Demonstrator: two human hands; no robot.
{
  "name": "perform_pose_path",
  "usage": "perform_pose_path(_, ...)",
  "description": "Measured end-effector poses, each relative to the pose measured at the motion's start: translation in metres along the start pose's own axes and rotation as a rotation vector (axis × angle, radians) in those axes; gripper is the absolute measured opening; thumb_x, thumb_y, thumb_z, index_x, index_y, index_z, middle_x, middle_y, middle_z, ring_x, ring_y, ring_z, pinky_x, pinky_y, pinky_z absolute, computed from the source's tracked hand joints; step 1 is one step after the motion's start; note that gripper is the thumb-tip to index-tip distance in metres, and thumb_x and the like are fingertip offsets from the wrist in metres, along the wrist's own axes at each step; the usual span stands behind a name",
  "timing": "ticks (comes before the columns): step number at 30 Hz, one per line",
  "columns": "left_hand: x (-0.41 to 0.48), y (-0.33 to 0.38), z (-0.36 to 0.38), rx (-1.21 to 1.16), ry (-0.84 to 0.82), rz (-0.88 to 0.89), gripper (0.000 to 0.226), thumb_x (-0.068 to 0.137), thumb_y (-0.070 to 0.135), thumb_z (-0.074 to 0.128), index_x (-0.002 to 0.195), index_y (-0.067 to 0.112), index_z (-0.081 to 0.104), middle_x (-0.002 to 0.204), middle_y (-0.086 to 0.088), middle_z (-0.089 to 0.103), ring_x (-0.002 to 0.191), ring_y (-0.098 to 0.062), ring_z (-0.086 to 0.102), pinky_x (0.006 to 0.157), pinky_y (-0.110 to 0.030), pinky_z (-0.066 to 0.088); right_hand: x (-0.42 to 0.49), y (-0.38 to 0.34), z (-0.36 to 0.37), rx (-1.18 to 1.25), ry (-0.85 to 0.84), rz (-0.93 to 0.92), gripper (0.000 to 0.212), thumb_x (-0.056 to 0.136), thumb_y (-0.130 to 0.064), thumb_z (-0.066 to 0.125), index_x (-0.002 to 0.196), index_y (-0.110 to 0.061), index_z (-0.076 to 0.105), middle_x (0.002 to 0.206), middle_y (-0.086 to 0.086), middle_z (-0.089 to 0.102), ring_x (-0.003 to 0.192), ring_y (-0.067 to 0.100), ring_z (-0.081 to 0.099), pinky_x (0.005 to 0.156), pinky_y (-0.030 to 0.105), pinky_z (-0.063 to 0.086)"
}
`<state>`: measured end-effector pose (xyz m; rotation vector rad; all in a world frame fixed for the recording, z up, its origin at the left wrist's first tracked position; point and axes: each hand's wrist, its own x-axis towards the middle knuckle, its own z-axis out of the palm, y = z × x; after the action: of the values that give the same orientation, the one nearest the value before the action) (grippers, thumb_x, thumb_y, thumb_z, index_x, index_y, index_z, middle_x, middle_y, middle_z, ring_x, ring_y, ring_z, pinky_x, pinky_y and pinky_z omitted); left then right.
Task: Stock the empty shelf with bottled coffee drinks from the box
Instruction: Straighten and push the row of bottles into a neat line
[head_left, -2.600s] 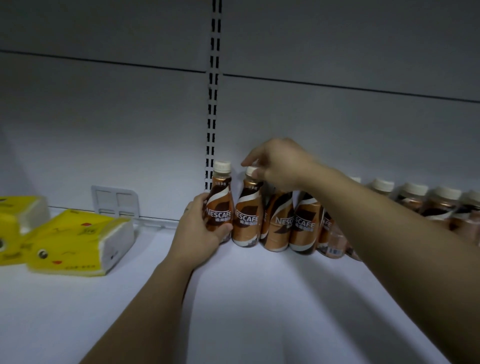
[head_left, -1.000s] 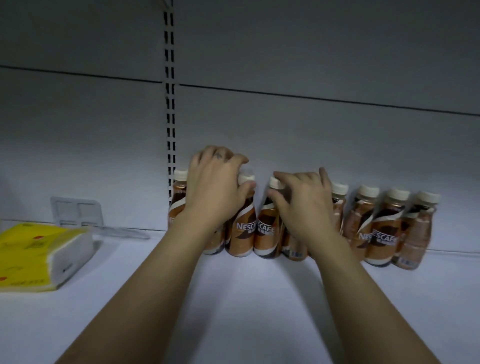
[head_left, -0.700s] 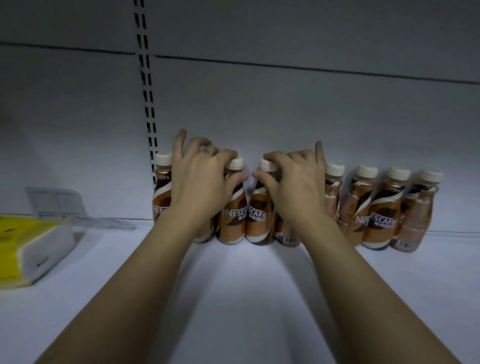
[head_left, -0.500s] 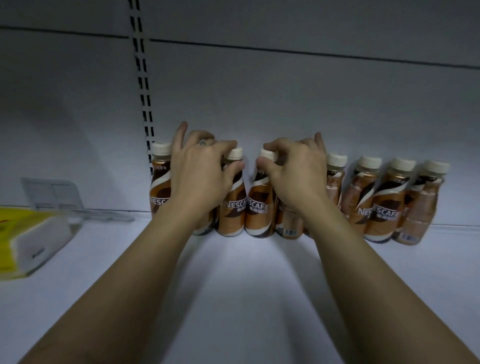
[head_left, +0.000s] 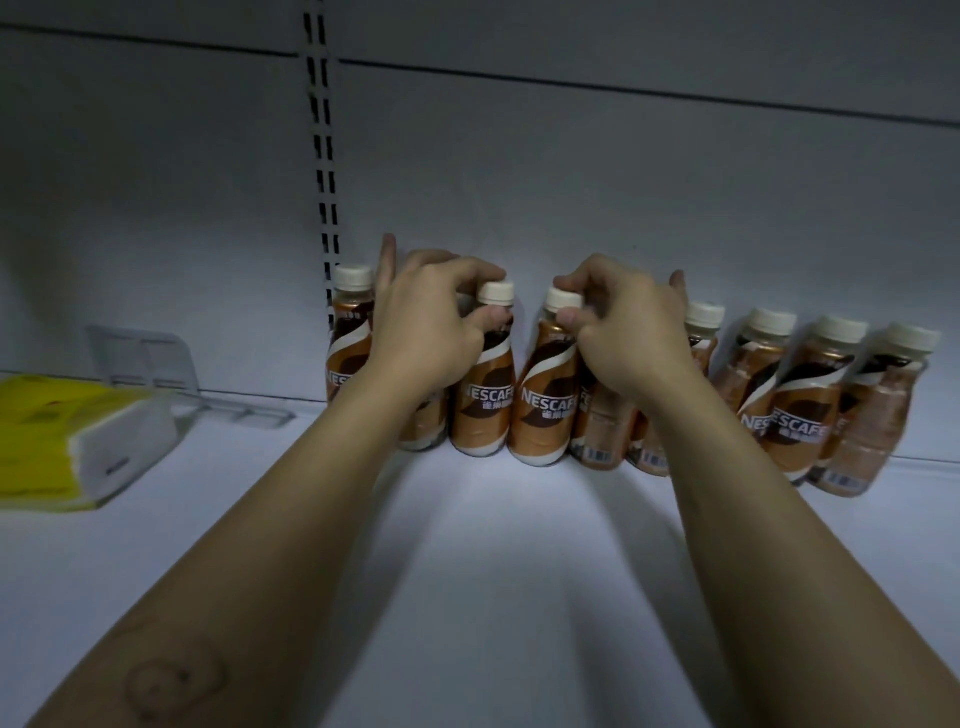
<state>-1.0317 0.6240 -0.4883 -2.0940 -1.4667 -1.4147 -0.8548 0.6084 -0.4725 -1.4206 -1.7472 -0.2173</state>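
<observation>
A row of brown bottles (head_left: 613, 389) stands upright at the back of the white shelf (head_left: 493, 597), touching the grey back panel (head_left: 571, 182) or just in front of it. The row starts just right of the slotted upright (head_left: 323, 182) and runs toward the right edge of the view. The left hand (head_left: 426, 332) reaches in over the second bottle, which it mostly hides, and its thumb and forefinger are pinched on the white cap and neck of the third bottle (head_left: 485, 395); this grip is closed on that bottle. One finger of this hand points straight up beside the end bottle (head_left: 349, 332), which stands free. The right hand (head_left: 628, 332) has its grip closed on the fourth bottle (head_left: 545, 400), thumb and forefinger at the cap and neck, with the other fingers curled behind it. Both held bottles stand on the shelf, side by side and nearly touching, with their labels facing forward. Further right, some bottles show the label front and others show a barcode. At far left, well apart from the row, a yellow tissue pack (head_left: 72, 447) lies on the shelf, and a clear divider (head_left: 145, 358) stands behind it against the panel. The scene is dim, lit mainly around the hands. The box is out of view.
</observation>
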Motion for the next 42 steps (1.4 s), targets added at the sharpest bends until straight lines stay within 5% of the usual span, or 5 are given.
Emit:
perform_pose_path(8,-0.005,0.002,-0.002,0.095,0.003,0.041,0.032,0.084,0.04,0.064,0.115,0.036,0.063,0.114,0.005,0.064,0.123,-0.017,0.042,0.116,-0.048,-0.006,-0.007,0.003,0.0,-0.117,0.018,-0.043,0.023,0.089,-0.032,0.06,0.112,-0.035,0.062,0.116,-0.004,0.063,0.125,0.026,0.041,0.113,0.061,0.002)
perform_pose_path(12,-0.008,0.003,-0.005,0.277,0.012,0.116,0.038,0.084,0.052,0.056,0.118,0.036,0.062,0.124,0.008,0.06,0.13,-0.023,0.036,0.114,-0.057,-0.002,-0.009,0.0,0.002,-0.172,0.104,-0.076,0.037,0.083,-0.054,0.06,0.111,-0.032,0.066,0.098,-0.002,0.07,0.117,0.025,0.048,0.116,0.052,0.003)
perform_pose_path(31,-0.009,0.005,0.002,0.11,0.06,-0.005,0.044,0.078,0.043,0.071,0.12,0.036,0.063,0.136,-0.003,0.054,0.138,-0.015,0.029,0.11,-0.044,-0.019,-0.005,0.005,0.011,-0.042,0.138,-0.04,0.033,0.085,-0.045,0.063,0.115,-0.031,0.066,0.102,0.0,0.07,0.111,0.019,0.052,0.118,0.042,0.006)
perform_pose_path(37,-0.011,0.007,0.0,0.166,0.07,0.037,0.044,0.078,0.043,0.071,0.12,0.032,0.064,0.127,-0.002,0.062,0.136,-0.021,0.035,0.111,-0.047,-0.015,-0.016,0.001,0.01,0.025,0.163,-0.072,0.033,0.085,-0.034,0.067,0.117,-0.024,0.067,0.106,0.009,0.066,0.11,0.027,0.05,0.103,0.054,0.034)
perform_pose_path(42,-0.011,0.017,-0.003,0.286,-0.018,0.068,0.059,0.084,0.054,0.058,0.137,0.03,0.048,0.139,0.005,0.053,0.14,-0.019,0.028,0.114,-0.054,-0.01,-0.015,0.0,-0.008,-0.045,0.112,-0.136,0.045,0.091,-0.038,0.058,0.134,-0.026,0.052,0.137,0.002,0.054,0.129,0.02,0.042,0.114,0.05,0.019)
